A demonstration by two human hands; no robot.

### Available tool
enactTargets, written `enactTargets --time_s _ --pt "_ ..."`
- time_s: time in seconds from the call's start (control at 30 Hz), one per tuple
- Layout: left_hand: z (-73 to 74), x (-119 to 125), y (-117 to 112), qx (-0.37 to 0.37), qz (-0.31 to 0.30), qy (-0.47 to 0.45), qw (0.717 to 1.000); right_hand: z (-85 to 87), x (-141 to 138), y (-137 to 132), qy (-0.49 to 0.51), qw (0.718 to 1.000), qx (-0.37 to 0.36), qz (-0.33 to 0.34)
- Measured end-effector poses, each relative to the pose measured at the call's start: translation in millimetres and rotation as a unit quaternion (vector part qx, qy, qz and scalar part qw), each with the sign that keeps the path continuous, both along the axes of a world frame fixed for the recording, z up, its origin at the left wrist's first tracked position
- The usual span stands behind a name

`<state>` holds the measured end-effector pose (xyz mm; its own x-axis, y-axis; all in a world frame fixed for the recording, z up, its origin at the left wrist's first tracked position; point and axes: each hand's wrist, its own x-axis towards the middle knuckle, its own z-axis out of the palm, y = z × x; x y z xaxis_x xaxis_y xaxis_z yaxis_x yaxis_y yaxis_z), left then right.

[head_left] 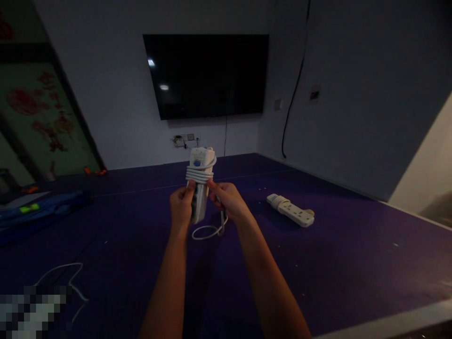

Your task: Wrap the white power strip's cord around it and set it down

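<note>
A white power strip [201, 207] is held upright in front of me, tilted slightly. Its white cord [199, 175] is wound several times around the upper part, below a blue switch. My left hand [181, 202] grips the strip's left side, thumb pressed just under the windings. On the other side, my right hand [228, 197] is closed with its thumb at the wound cord, and a loose loop of cord hangs beneath it. To the right, a second white power strip [294, 212] lies on the purple surface, cord wrapped around its far end.
The purple surface [335, 268] runs up to the walls. Blue cloth [45, 209] lies at the left, and a thin white cable [79, 282] at the lower left. A television [212, 77] hangs on the back wall; a black cable [296, 89] dangles right of it.
</note>
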<state>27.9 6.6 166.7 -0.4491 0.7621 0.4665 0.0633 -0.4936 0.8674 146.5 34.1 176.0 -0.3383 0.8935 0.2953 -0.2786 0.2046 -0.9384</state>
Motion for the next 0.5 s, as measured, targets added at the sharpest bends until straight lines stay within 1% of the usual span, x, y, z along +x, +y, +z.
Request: enactTargets --time_s 0.1,0.17,0.23,0.3,0.37,0.43,0.5 --pt "-2.1 -5 3 0.015 0.041 0.031 0.999 0.4 7 2 -0.054 0.998 -0.024 -0.004" --pt "-2.7 -8 4 0.019 0.071 0.057 0.996 0.2 12 4 -0.084 0.996 -0.032 0.014" --pt "-3.2 -11 4 0.021 0.09 0.075 0.993 0.0 16 6 -0.093 0.995 -0.022 0.036" --pt "-4.1 -14 6 0.024 0.093 0.076 0.992 0.3 19 8 -0.072 0.997 -0.003 0.04" --pt "-5.0 -16 7 0.027 0.088 0.055 0.994 1.7 18 6 -0.035 0.999 0.015 0.024" --pt "-5.2 -17 8 0.035 0.084 0.029 0.995 4.0 14 1 0.001 0.999 0.035 0.005" --pt "-4.4 -17 7 0.045 0.09 0.012 0.995 6.6 7 -6 0.02 0.998 0.053 0.002"
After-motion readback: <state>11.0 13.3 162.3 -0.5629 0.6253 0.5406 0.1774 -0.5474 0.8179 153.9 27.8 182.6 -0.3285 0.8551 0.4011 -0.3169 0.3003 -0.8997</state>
